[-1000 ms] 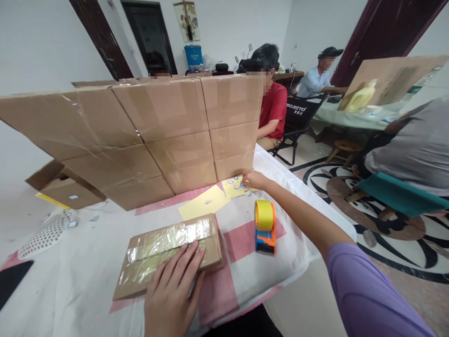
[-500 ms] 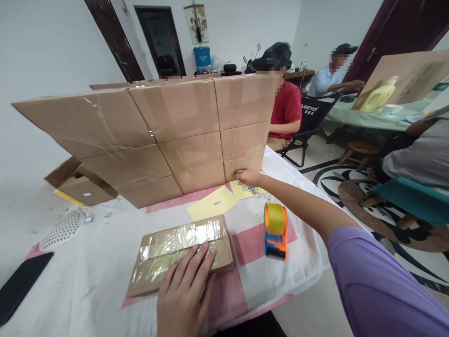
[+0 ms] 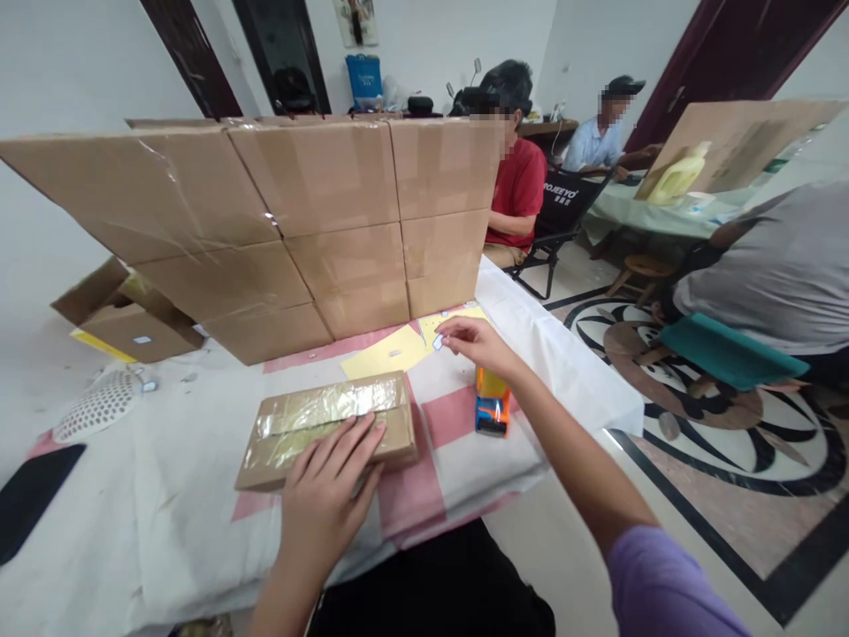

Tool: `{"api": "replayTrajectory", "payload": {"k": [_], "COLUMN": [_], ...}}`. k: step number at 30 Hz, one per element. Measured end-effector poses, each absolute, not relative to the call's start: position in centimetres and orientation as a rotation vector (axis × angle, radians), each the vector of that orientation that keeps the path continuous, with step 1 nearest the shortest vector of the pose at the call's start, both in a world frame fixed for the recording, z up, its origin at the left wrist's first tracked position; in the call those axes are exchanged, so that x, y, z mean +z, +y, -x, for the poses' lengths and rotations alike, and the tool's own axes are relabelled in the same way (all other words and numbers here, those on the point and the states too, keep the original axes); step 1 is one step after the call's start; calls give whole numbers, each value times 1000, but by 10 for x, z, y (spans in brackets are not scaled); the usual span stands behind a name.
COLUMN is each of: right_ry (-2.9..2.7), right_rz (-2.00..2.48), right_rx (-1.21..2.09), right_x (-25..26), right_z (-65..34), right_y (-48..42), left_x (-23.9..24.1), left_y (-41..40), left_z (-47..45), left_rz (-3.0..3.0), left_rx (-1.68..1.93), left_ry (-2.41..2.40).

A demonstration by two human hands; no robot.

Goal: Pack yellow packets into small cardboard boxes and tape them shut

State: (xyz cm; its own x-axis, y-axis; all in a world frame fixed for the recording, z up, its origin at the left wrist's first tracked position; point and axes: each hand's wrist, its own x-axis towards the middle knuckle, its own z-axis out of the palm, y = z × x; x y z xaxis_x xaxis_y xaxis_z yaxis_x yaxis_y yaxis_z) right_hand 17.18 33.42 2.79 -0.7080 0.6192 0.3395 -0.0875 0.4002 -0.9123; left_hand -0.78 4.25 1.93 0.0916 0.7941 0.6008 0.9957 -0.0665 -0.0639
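Busy shared room, other people seated at tables behind; I'm looking down at a table with a white and pink cloth [image 3: 165,522], walled off at the back by a cardboard screen [image 3: 279,221] of taped panels; left hand [image 3: 325,495] lies flat, fingers spread, pressing on the near edge of a flat cardboard parcel [image 3: 332,425] that sits in the middle of the cloth; parcel's top is already covered in clear tape, so by my read the sealing is done or nearly so; right hand [image 3: 474,341] is out over the far side, thumb and forefinger pinched on a small white sticker [image 3: 438,342], held just above the yellow backing sheet [image 3: 388,356] that lies against the foot of the screen; more small stickers show on that sheet; no sticker visible on the parcel yet, so I'd judge labelling is what's left; orange tape dispenser [image 3: 492,402] stands on the cloth just beside the right wrist, partly hidden by it, untouched; open cardboard box [image 3: 126,318] and white perforated lid [image 3: 99,402] sit far left, dark flat object [image 3: 33,500] at the left edge; none in use
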Motion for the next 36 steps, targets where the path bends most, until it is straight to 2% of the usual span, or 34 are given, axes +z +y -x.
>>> {"api": "replayTrajectory", "payload": {"k": [5,9,24,31,36], "right_ry": [-1688,-1583,-1661,-1379,-1075], "right_rz": [519,591,545,806,838], "right_rx": [1523,1541,1651,1432,1470], "right_x": [-18,-47,-52,-60,-67], "right_z": [-171,-157,-151,-135,-121], "right_y": [240,219,209,177,143], "left_x": [22,23,19,21,21], "left_y": [37,35,41,43,43], "left_z": [12,10,5,1,2], "left_rz": [1969,1965,1928,1906,1926], "left_rx": [-543,-521,-546,-463,-443], "left_ry": [-1806,-1839,-1824,-1809,-1785]}}
